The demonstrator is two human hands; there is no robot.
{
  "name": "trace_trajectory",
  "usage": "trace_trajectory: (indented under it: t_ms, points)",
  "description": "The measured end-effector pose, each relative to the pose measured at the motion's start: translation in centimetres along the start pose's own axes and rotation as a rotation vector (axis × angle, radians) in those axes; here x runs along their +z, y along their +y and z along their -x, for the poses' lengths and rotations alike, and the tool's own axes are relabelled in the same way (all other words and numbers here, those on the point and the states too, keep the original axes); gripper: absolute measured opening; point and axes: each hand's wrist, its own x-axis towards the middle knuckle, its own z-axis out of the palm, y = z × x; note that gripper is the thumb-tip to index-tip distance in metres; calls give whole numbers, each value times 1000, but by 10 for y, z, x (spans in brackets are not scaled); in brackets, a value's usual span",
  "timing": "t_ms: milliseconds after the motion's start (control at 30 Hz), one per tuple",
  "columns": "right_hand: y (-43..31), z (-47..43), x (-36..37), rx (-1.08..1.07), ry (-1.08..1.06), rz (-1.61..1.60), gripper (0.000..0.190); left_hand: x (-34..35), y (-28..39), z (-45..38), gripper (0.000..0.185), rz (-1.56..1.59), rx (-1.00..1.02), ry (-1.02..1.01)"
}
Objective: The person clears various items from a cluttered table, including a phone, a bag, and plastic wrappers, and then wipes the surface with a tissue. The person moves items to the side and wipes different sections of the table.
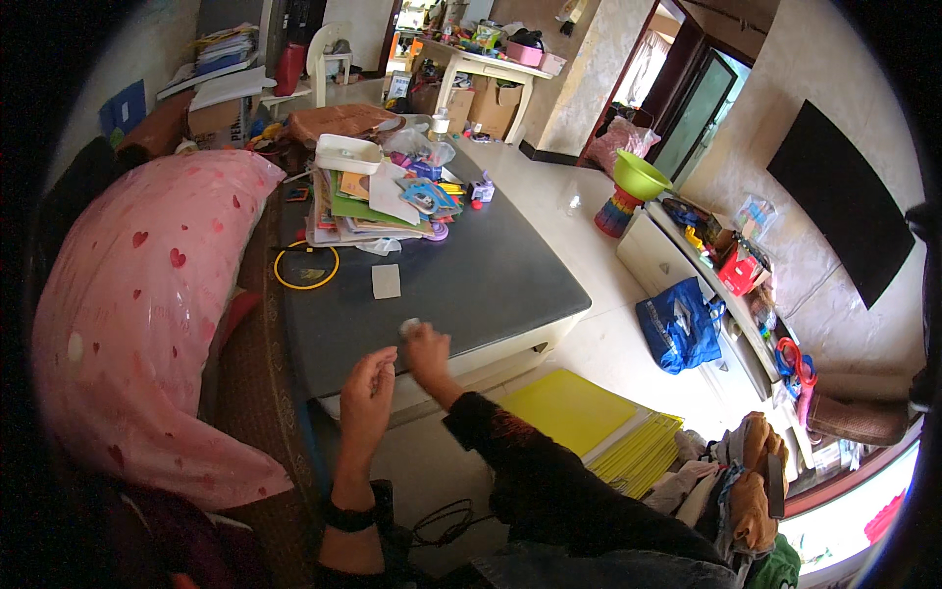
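Note:
My right hand, in a black sleeve with reddish marks, is over the near part of a dark grey table top. Its fingers are closed around a small whitish object, mostly hidden by them. Just left of it is my left hand, with a black band on the wrist. Its fingers are bent and close together, and whether anything lies between them is hidden. A small light-grey square card lies flat beyond both hands. Farther left, a yellow ring rests on the table.
A pile of books and papers under a white plastic tray occupies the table's far part. A pink heart-patterned bag lies along the left. Yellow folded boards and heaped clothes are at the right, beyond them a blue bag.

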Motion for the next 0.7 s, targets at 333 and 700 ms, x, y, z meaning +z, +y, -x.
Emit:
trace_trajectory:
  t_ms: [333, 700]
  points:
    - [-91, 16, 23, -422, 101, -168, 32, -9, -13, 1, 22, -46, 95, 105]
    - [-54, 9, -3, -311, -58, -139, 26, -8, -21, -1, 24, -61, 6, 57]
